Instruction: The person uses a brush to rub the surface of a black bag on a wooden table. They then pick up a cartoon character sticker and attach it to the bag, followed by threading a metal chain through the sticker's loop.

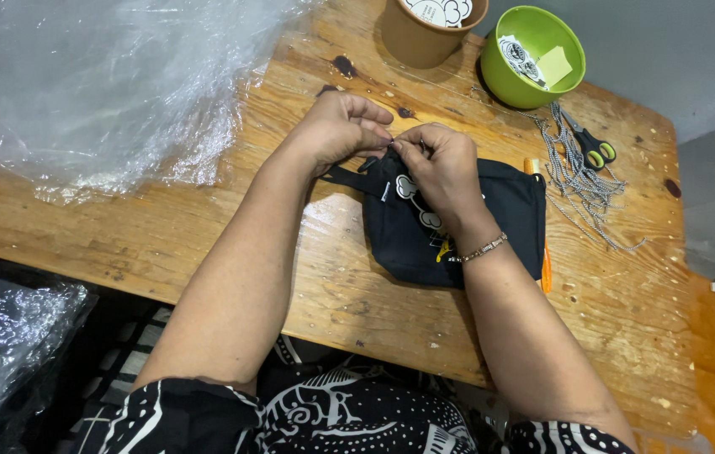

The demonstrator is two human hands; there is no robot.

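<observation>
A small black fabric bag point(505, 223) with white shapes printed on it lies on the wooden table point(206, 219). My left hand point(342, 128) and my right hand point(440, 164) meet at the bag's upper left corner, fingertips pinched together on a small part of it beside the black strap point(342, 177). What sits between the fingertips is too small to make out. A beaded bracelet point(482, 249) circles my right wrist, which rests across the bag.
A green bowl point(532, 55) with tags and a brown paper cup point(429, 29) stand at the table's far edge. Green-handled scissors point(590, 145) and a bundle of striped cords point(580, 181) lie right of the bag. Crumpled clear plastic point(88, 84) covers the left.
</observation>
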